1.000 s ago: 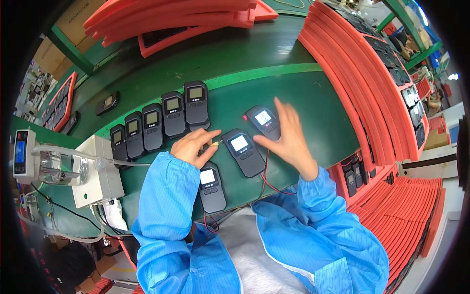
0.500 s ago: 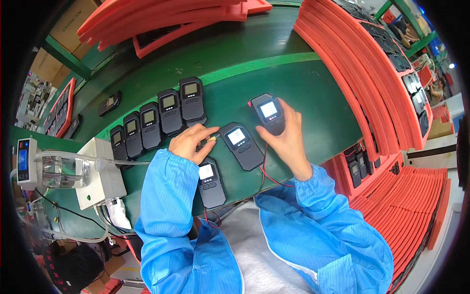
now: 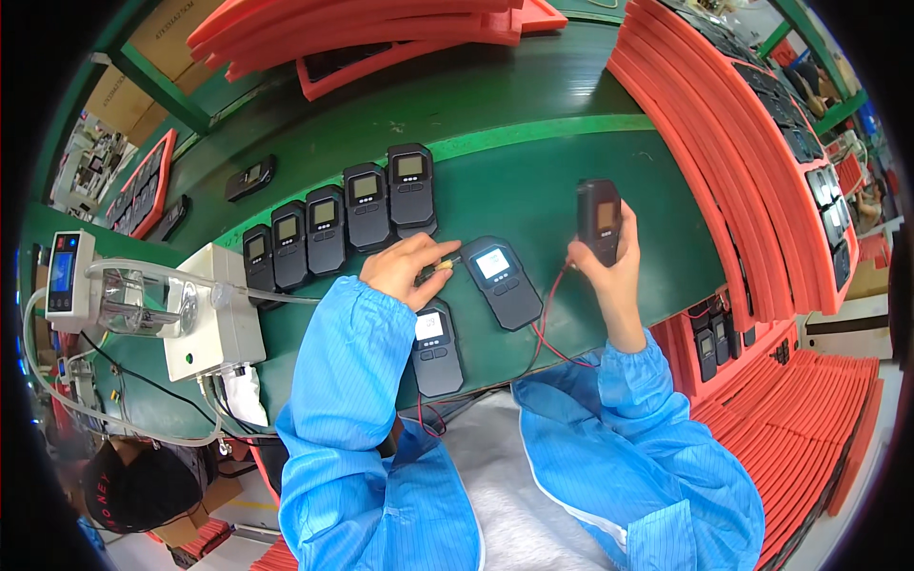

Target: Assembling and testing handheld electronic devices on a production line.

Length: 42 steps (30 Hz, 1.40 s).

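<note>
My right hand (image 3: 614, 276) grips a black handheld meter (image 3: 598, 205), lifted and tilted, its screen looking dark from this angle. Between the fingertips of my left hand (image 3: 405, 271) is a small brass-coloured fitting (image 3: 445, 265), right beside the top corner of a second handheld meter (image 3: 512, 300). That meter lies on the green bench with its screen lit. Below my left wrist rests a third meter (image 3: 439, 366), also lit, partly covered by my sleeve. Red wires (image 3: 555, 352) run between the bench edge and the meters.
Several black meters (image 3: 325, 233) stand in a row at the left. A white box (image 3: 214, 319) with a clear tube (image 3: 143, 271) and a small display unit (image 3: 65, 271) sits further left. Stacked red foam trays (image 3: 695, 162) line the right side; more foam (image 3: 371, 33) lies at the back.
My right hand has turned its meter on edge and moved it to the right; the screen no longer looks bright. My left hand keeps its pinch beside the middle meter. The whole view has shifted slightly.
</note>
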{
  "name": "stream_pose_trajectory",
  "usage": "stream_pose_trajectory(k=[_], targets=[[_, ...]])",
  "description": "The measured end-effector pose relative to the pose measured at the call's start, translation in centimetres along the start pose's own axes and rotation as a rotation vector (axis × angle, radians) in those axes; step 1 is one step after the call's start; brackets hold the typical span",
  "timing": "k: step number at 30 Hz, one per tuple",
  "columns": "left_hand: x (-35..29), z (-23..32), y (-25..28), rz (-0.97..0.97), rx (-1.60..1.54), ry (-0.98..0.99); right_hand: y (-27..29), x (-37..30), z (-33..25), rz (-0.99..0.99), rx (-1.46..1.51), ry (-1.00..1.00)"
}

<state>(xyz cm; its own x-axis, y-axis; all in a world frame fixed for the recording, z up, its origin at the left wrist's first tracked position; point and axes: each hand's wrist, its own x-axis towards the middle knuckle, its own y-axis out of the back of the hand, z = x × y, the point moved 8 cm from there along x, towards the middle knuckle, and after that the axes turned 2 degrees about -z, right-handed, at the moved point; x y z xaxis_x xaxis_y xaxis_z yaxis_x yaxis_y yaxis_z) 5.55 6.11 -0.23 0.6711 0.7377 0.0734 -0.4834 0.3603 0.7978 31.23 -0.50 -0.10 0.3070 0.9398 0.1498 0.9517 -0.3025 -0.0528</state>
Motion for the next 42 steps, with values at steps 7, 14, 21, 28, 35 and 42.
stream_pose_trajectory(k=[7,14,21,28,35,42], targets=[[0.5,0.4,0.1,-0.034,0.007,-0.002,6.6,-0.7,-7.7,0.131,-0.605,0.229],[0.3,-0.2,0.2,0.048,-0.026,-0.051,23.3,-1.0,-26.0,0.508,-1.384,0.623],[1.0,0.5,-0.1,0.010,-0.077,0.002,48.0,3.0,-24.2,0.604,-1.182,-0.114],[1.8,0.8,-1.4,0.002,-0.140,-0.053,75.2,3.8,-23.9,0.314,-2.023,-0.048],[0.0,2.6,2.7,0.164,-0.056,0.022,70.5,22.3,-13.3,0.242,-1.518,-0.119],[-13.6,20.4,19.3,1.162,-0.039,-1.086,54.9,29.5,-16.1,0.084,-1.555,0.016]])
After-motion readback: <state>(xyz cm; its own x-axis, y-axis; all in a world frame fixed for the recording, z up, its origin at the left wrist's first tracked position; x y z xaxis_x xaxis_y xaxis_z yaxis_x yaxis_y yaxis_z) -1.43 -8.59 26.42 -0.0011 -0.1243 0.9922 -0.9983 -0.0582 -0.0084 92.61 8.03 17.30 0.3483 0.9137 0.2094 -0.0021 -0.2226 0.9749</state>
